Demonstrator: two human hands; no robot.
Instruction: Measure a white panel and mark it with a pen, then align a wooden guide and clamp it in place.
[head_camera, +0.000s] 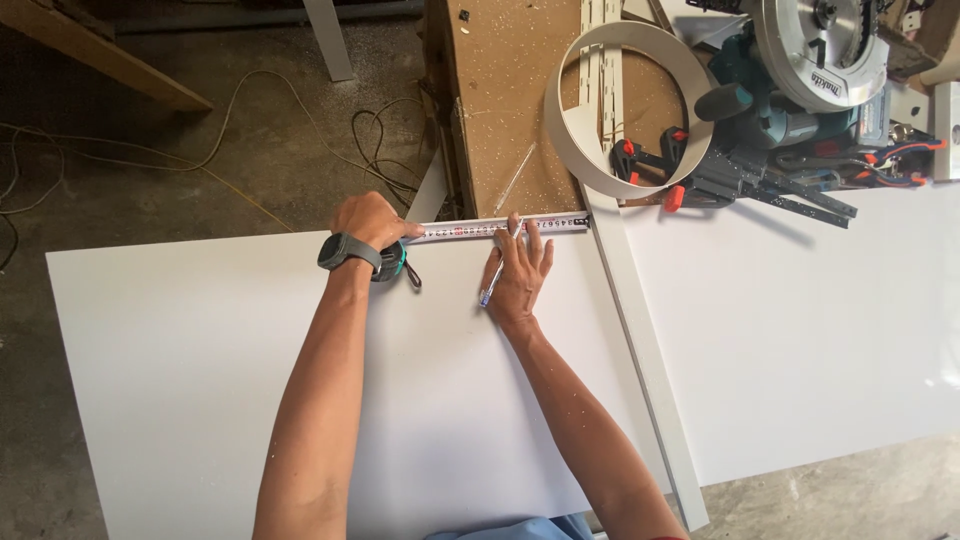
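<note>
Tape (500, 229): thin steel blade, springy, slippery; lies along panel (200, 400) far edge.
Left hand (368, 220): fingers closed around tape case.
Right hand (520, 270): fingers spread, pinning blade; pen (490, 285) tucked beneath.
Hold: case, plus pressure mid-blade.

A: Left hand (368, 220)?
B: Centre of frame, a bit left. Fist-like, knuckles up, fingers curled under, thumb pointing right. Dark band on the wrist. Forearm runs straight down to the bottom edge.

A: Right hand (520, 270)?
B: Just right of it, near centre. Palm down, fingers spread flat, pointing up the frame. Forearm slants to bottom right.

A: Touching each other?
B: No, near but apart.
</note>
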